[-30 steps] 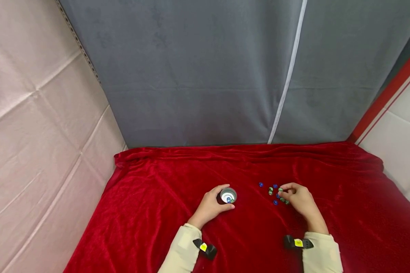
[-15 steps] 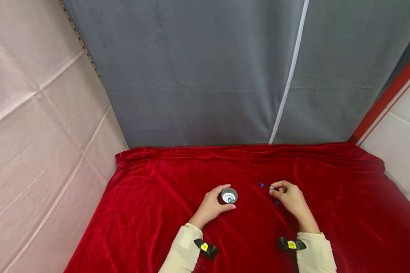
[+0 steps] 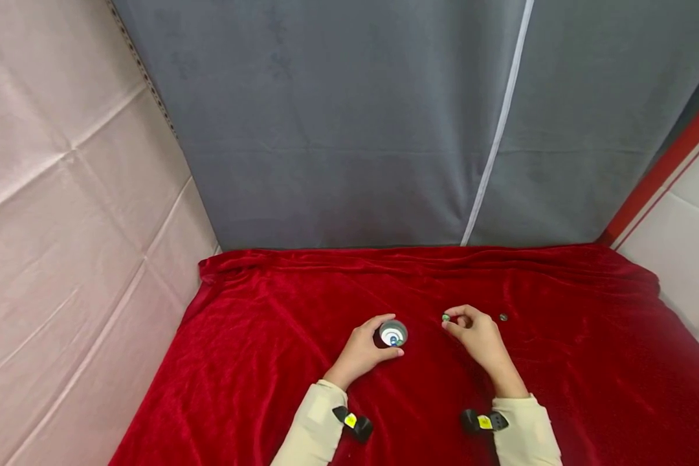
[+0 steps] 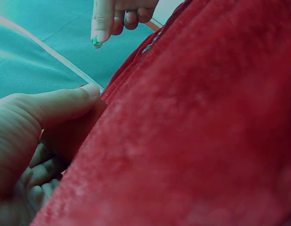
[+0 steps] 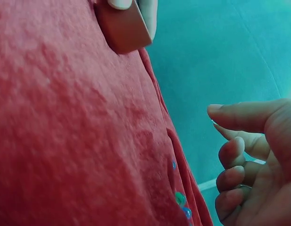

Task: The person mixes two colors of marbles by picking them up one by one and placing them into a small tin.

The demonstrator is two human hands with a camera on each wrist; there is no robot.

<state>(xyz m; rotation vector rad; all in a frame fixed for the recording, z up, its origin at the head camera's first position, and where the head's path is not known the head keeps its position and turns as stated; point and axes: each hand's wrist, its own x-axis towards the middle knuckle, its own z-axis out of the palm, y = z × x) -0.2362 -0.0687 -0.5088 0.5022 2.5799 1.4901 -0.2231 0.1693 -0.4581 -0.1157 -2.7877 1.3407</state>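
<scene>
My left hand (image 3: 361, 349) grips a small cup (image 5: 124, 30) round its side, the thumb on the near side of the rim. A few blue and green marbles (image 3: 395, 342) lie on the cup's pale bottom. To the right of the cup, my right hand (image 3: 479, 338) pinches a green marble (image 4: 96, 42) between thumb and forefinger, held up above the cloth. More marbles rest on the cloth: a green one (image 5: 180, 197) and a blue one (image 5: 187, 213) show in the right wrist view. In the head view my right hand hides most of these.
A wrinkled red velvet cloth (image 3: 303, 388) covers the table. One dark greenish marble (image 3: 503, 317) sits just right of my right hand. A grey curtain (image 3: 338, 129) hangs behind, with a pale wall covering (image 3: 81, 259) at the left.
My right hand has picked a green marble out of the group and carried it left toward the cup. My left hand has kept its grip on the cup, almost still.
</scene>
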